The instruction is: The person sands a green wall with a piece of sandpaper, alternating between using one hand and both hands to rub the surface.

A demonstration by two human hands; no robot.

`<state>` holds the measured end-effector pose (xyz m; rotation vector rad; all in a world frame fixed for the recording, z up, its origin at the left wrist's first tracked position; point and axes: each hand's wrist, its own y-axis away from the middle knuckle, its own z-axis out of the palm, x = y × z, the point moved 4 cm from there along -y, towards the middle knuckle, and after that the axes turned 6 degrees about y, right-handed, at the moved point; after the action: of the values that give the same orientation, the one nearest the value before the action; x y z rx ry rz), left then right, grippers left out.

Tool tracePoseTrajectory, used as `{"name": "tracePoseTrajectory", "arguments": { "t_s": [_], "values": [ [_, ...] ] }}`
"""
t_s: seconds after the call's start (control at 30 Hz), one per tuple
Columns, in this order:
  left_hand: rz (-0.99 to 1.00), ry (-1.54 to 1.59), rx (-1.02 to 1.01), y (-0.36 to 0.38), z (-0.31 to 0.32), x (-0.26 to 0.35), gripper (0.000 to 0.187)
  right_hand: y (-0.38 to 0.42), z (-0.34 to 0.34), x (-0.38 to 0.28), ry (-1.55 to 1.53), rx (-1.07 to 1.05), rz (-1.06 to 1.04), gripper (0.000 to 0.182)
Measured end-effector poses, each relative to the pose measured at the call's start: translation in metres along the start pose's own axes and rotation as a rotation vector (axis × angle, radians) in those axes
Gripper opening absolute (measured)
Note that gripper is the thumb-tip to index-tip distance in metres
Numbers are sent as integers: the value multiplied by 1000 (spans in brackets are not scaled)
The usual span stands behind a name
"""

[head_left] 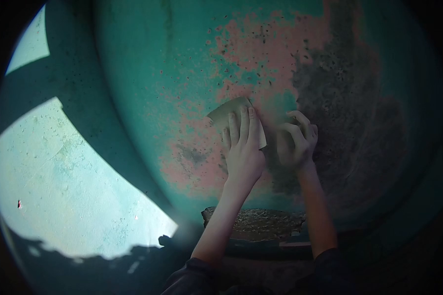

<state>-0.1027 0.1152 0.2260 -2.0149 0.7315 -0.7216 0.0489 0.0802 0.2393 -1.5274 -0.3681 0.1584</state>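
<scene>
My left hand (pixel 243 145) presses a sheet of sandpaper (pixel 229 109) flat against a painted wall (pixel 138 88), fingers pointing up over the sheet. The sheet is greyish-tan, with its upper edge and right corner showing past the fingers. Just to the right, my right hand (pixel 300 140) is at the wall with its fingers bent and a little apart. Nothing shows in it, and its palm side is partly hidden and blurred. Around both hands the green paint is worn to pink patches (pixel 266 44) and a dark grey patch (pixel 344 113).
Low on the wall, below my hands, is a broken-out hollow (pixel 266 224) with a rough edge. A brightly sunlit wall area (pixel 69 187) is at the left, past a shaded corner. Dark shadow covers the right side and the bottom.
</scene>
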Motion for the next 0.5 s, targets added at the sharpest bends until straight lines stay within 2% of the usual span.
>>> {"name": "tracePoseTrajectory", "arguments": {
  "t_s": [0.03, 0.1, 0.27, 0.43, 0.5],
  "values": [
    [-59, -15, -119, 25, 16, -1, 79, 1, -1, 0, -12, 8, 3, 19],
    [-55, -30, -126, 25, 14, -1, 75, 2, -2, -2, -5, -1, 4, 20],
    [110, -21, 123, -63, -48, 12, 76, 0, -2, 1, 26, -20, -18, 21],
    [-9, -59, -15, 5, -7, 3, 76, -1, -2, -1, 1, 10, -32, 20],
    [-34, -92, -76, 0, -9, -1, 77, 0, -2, -2, 0, 10, -28, 20]
  ]
}}
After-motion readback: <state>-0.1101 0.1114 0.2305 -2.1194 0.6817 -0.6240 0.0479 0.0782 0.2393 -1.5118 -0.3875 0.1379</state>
